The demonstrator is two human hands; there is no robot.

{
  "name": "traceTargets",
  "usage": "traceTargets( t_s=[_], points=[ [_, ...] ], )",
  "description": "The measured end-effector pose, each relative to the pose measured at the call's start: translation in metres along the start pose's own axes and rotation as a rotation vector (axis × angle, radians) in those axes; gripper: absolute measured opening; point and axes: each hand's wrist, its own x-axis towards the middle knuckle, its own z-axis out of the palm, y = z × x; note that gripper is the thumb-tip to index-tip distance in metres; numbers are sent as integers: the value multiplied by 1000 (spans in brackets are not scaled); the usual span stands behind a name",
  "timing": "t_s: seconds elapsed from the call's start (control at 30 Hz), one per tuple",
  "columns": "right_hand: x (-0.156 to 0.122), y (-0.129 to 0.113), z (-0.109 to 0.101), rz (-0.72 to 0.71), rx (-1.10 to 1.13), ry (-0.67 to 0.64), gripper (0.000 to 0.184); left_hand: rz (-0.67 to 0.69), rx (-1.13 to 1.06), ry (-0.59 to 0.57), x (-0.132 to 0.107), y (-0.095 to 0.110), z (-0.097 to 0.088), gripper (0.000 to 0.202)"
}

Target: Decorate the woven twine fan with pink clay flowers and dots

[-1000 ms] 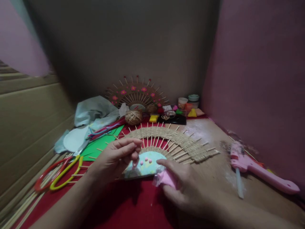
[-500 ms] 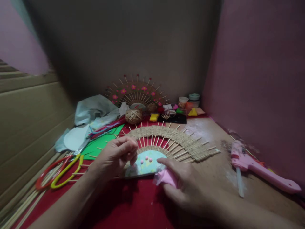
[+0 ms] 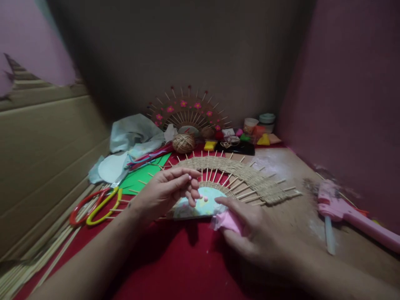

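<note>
My left hand [image 3: 173, 187] is raised over the left part of the fan, a small pink clay ball [image 3: 190, 178] pinched between thumb and forefinger. Its other fingers are loosely curled. In my right hand [image 3: 253, 233] is a pink clay packet [image 3: 230, 221] in clear wrap, with the forefinger stretched toward the base. Between both hands lies the light blue half-round base [image 3: 190, 210] of a woven fan [image 3: 240, 173], its thin sticks spreading outward. Small pink balls [image 3: 205, 198] sit on the base, partly hidden by my left fingers.
Scissors [image 3: 93, 206] and long sticks [image 3: 40, 254] lie at left, near a green sheet [image 3: 134, 179]. A pink glue gun [image 3: 334, 206] rests at right. Behind are a twine ball [image 3: 183, 143], a finished flowered fan [image 3: 190, 109] and a yellow clay packet [image 3: 210, 146].
My left hand has turned and its fingers have loosened, so the pink ball now shows between thumb and forefinger. My right hand keeps the clay packet. The view has shifted slightly.
</note>
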Motion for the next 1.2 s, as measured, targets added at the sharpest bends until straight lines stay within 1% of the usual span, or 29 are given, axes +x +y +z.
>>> traceTargets(
  t_s=[0.07, 0.13, 0.2, 0.23, 0.33, 0.47, 0.57, 0.67, 0.83, 0.93, 1.0, 1.03, 1.13, 1.2],
  points=[
    [0, -1, -1, -4, 5, 3, 46, -21, 59, 10, -1, 0, 0, 14],
    [0, -2, -2, 0, 7, 4, 45, -24, 131, 48, -2, 1, -1, 11],
    [0, -1, -1, 11, 8, 4, 46, -3, 185, 91, -3, 2, -1, 7],
    [0, 0, -1, 16, 11, 2, 46, 16, 201, 103, -3, 3, -1, 9],
    [0, 1, 0, 17, 14, -3, 47, 53, 276, 109, -3, 4, 0, 13],
    [-1, 1, -1, 13, 4, -13, 49, 39, 515, 120, -5, 6, 1, 3],
    [-1, 1, -1, 7, 13, -8, 48, 52, 640, 123, -5, 5, 2, 13],
    [-2, 2, 0, 7, 22, -1, 49, 62, 638, 118, -4, 4, 2, 16],
    [-2, 2, 1, 7, 17, -1, 49, 46, 571, 103, -3, 5, 1, 9],
    [-2, 3, 1, -10, 16, 4, 47, 33, 619, 116, -3, 5, 2, 13],
    [-2, 3, 1, -20, 17, 8, 47, 40, 721, 122, -3, 6, 3, 12],
    [-2, 2, 1, -23, 18, 9, 47, 65, 790, 119, -3, 6, 4, 12],
    [-2, 2, 0, -17, 21, 4, 46, 187, 1020, 81, -3, 6, 8, 13],
    [-2, 1, 0, -6, 23, -5, 46, 245, 1141, 39, -2, 4, 9, 14]
  ],
)
